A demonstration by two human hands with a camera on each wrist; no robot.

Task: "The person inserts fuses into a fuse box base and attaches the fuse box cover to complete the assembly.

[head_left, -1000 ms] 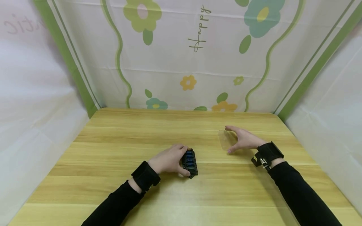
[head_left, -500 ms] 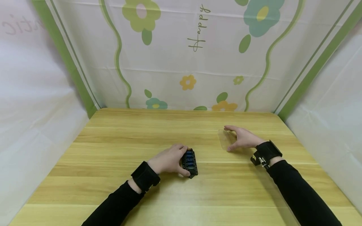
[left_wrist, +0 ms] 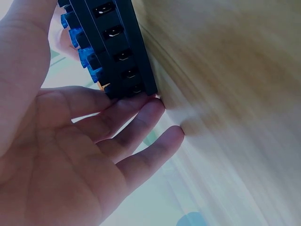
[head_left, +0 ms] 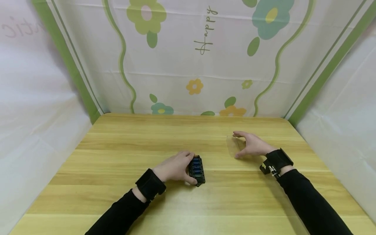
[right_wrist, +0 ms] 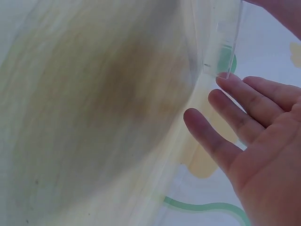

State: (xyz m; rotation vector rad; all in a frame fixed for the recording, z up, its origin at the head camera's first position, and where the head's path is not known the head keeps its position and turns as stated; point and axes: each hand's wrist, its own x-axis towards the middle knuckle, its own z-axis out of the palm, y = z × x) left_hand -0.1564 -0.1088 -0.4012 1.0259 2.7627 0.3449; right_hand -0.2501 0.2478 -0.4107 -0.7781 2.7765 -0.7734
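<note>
My left hand (head_left: 174, 167) grips a black fuse box (head_left: 197, 170) by its two ends, the thumb at the near end and fingers at the far one. Blue fuses run in a row along its top. Metal terminals show in the side slots of the fuse box (left_wrist: 115, 33) in the left wrist view; it sits on the table. Farther right, my right hand (head_left: 255, 144) holds a clear plastic cover (head_left: 232, 147) between thumb and fingertips. In the right wrist view a fingertip touches the end of the see-through cover (right_wrist: 220, 52), and the other fingers are spread.
Both things are on a wooden table (head_left: 141, 137). A white cloth with printed flowers (head_left: 176, 62) hangs behind its far edge, and plain white cloth sides (head_left: 44, 114) stand left and right. Each wrist wears a black strap (head_left: 151, 184).
The right hand has shifted slightly left, and its thumb has come up against the near end of the clear cover. The left hand and the fuse box have stayed in place.
</note>
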